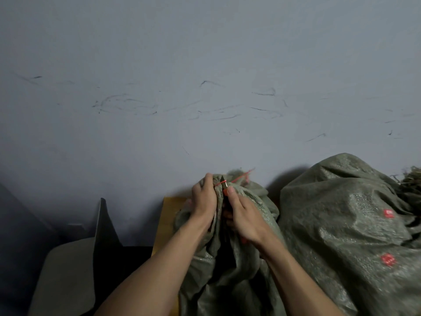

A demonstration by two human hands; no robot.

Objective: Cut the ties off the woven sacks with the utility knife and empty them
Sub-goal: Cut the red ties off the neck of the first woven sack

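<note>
My left hand (pixel 204 197) is curled tight round the bunched neck of the green woven sack (pixel 237 288) in front of me, squeezing the gathered cloth just below its top. My right hand (pixel 245 215) sits close beside it on the other side of the neck, fingers wrapped round the handle of the utility knife (pixel 224 184), thumb lying up along it. The short blade points upward, and its tip meets the red tie (pixel 237 177) that loops the neck, one loose end trailing off to the right. The sack stands upright between my forearms, its folds slack. Just to its right, touching it, lies a second, fuller sack (pixel 341 224) of the same green weave with two red marks (pixel 388 213) printed on its side; frayed fibres (pixel 410 179) show at the far right edge. Behind the sack in my hands I see a yellow-brown board (pixel 169 215), and a scuffed grey wall (pixel 205 65) rises beyond
</note>
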